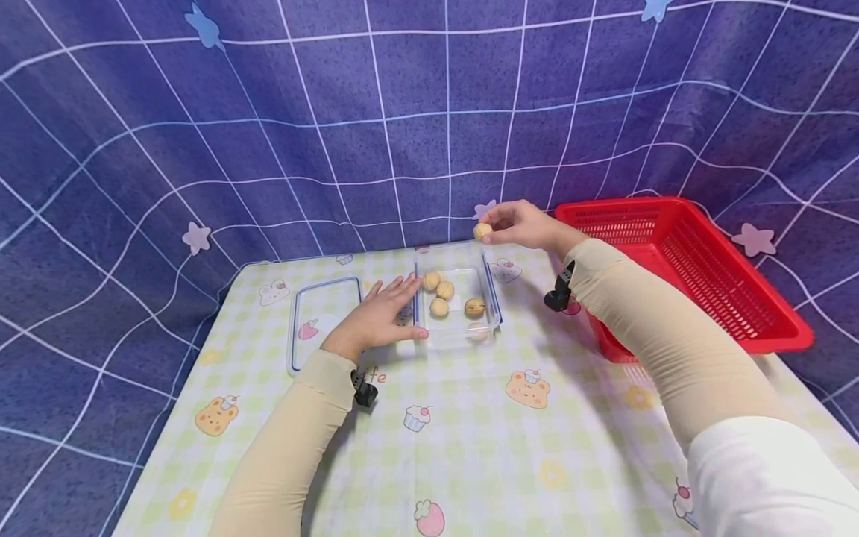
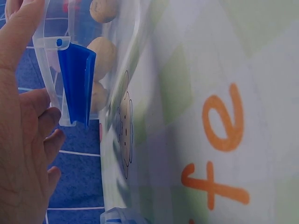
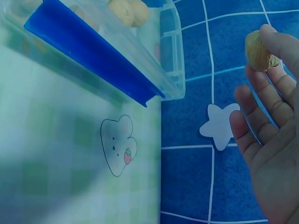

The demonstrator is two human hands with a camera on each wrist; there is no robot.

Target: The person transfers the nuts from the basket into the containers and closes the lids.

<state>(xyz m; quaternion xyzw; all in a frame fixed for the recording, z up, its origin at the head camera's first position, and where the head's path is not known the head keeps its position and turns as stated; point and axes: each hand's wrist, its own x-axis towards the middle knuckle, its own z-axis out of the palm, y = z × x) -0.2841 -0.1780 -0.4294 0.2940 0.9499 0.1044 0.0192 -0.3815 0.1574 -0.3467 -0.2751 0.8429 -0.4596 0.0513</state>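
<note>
The right hand [image 1: 523, 225] pinches one walnut [image 1: 482, 231] between its thumb and fingers, so its grip is narrow and full. That walnut is up in the air near the table's far edge, close to the far right corner of a clear plastic box [image 1: 463, 277], but not touching it. The box sits on the table [image 1: 483, 462] near the middle of its far edge. Four more walnuts [image 1: 439, 307] can be seen down in the box: three bunched on the left and one by itself on the right. The left hand [image 1: 381, 312] is spread wide, with its thumb and fingertips touching the left side of the box. A blue clip [image 2: 77, 84] hangs down on that side, and another blue clip [image 3: 93, 53] sticks out on the right side. The clear lid [image 1: 329, 317] lies flat to the left of the box, toward the table's far left corner. A big red basket [image 1: 711, 261] stands at the far right corner. The table has a green and white checked cloth [image 1: 396, 485] with a bear [image 1: 528, 389] and a cupcake [image 1: 417, 418] on it. Behind hangs a blue curtain [image 1: 429, 149] with white lines.
</note>
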